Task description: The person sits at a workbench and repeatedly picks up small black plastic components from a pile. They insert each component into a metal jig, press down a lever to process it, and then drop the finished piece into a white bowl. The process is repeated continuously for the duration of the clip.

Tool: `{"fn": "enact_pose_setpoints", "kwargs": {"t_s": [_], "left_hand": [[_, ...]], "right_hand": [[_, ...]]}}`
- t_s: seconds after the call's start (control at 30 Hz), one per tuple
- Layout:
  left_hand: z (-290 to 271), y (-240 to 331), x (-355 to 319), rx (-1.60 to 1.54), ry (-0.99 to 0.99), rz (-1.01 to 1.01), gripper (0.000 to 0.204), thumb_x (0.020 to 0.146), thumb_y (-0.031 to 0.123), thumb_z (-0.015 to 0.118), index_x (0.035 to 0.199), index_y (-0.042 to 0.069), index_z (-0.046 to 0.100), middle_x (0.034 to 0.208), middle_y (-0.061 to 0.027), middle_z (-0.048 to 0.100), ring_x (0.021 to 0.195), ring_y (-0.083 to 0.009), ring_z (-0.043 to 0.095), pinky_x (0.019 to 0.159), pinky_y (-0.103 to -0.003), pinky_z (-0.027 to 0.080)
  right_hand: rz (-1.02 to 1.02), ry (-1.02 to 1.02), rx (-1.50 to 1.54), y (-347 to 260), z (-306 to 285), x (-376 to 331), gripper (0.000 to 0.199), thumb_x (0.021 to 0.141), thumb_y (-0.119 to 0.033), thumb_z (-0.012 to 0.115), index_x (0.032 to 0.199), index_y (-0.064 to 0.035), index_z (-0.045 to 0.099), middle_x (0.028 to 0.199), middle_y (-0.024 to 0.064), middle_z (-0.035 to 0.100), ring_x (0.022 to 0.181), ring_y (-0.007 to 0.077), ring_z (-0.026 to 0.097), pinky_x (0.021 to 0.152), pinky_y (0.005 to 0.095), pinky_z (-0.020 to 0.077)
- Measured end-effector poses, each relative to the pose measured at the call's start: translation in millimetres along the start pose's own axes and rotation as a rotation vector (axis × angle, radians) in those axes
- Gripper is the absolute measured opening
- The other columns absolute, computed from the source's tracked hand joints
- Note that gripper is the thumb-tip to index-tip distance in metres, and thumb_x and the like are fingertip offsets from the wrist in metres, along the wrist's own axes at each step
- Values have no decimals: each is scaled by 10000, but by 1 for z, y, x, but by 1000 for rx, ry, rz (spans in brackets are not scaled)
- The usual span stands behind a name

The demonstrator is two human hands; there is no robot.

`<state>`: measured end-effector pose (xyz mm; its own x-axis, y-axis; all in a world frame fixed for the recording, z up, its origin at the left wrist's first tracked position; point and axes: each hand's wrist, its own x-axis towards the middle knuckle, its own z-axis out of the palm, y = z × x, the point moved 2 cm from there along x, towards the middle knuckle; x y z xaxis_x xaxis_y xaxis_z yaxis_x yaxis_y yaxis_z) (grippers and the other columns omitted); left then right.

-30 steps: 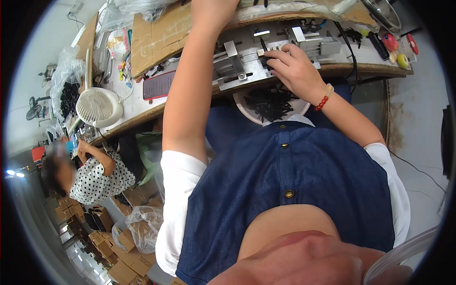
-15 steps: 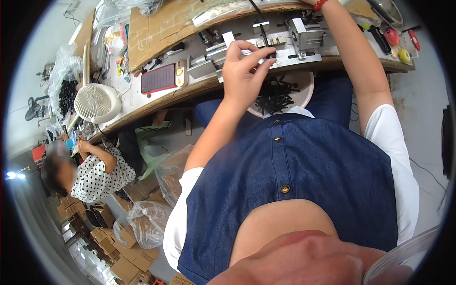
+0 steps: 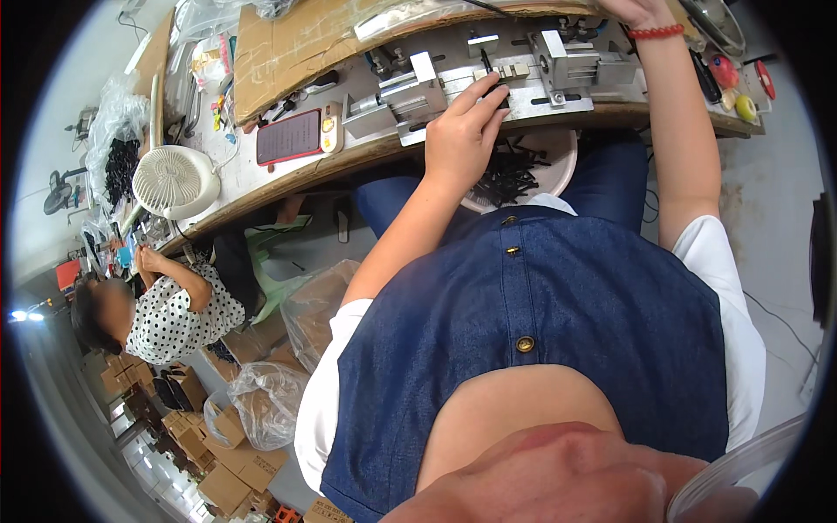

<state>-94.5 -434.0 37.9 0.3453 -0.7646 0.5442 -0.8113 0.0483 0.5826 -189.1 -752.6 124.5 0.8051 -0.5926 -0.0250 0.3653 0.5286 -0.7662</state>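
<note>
Cluttered workbench [image 3: 288, 179], metal jig [image 3: 488, 83] under left hand [image 3: 462, 131] fingers [image 3: 490, 87]

Head cam, steep downward, close.

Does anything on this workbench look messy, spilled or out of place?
Nothing looks spilled or broken. The small black parts stay inside the round white bowl on the person's lap, and the left hand rests on the grey metal jig.
</note>
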Motion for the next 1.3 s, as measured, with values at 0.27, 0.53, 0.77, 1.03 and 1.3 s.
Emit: {"fn": "enact_pose_setpoints", "kwargs": {"t_s": [0.27,0.53,0.77,1.03,1.3], "left_hand": [[-38,16,54,157,126,357,226,853,60,758,1072,106,731,1210,-93,677,973,-298,686,751,-350,566],[-68,-16,138,206,-169,202,116,899,53,591,948,43,696,1017,-168,692,990,-393,658,842,-442,532],[-89,-22,118,43,172,152,241,830,-20,644,1035,15,766,1044,-158,703,975,-337,668,828,-406,539],[-71,-3,50,-237,117,-14,357,885,-49,743,1225,57,754,971,-66,765,790,-83,670,754,-230,553],[-26,10,5,-148,-5,-45,286,830,25,824,1101,111,795,1075,-75,628,682,-137,666,633,-263,547]], "right_hand": [[-521,105,-52,26,29,-72,176,1042,-164,611,1136,-31,679,1071,80,705,940,198,655,797,312,551],[-836,-285,-1578,119,79,-165,175,918,-82,706,1077,-21,663,1281,81,669,1116,270,612,941,352,524],[-890,-279,-1871,152,68,-146,152,865,-89,662,1008,-38,650,1249,59,676,1085,269,600,923,368,544],[-860,-331,-1843,134,76,-138,231,889,-193,701,1071,-53,671,1215,51,700,1086,248,608,903,342,539],[-827,-107,-1747,31,65,-29,183,917,-131,706,1046,-2,700,1009,142,683,903,316,666,830,422,530]]}}
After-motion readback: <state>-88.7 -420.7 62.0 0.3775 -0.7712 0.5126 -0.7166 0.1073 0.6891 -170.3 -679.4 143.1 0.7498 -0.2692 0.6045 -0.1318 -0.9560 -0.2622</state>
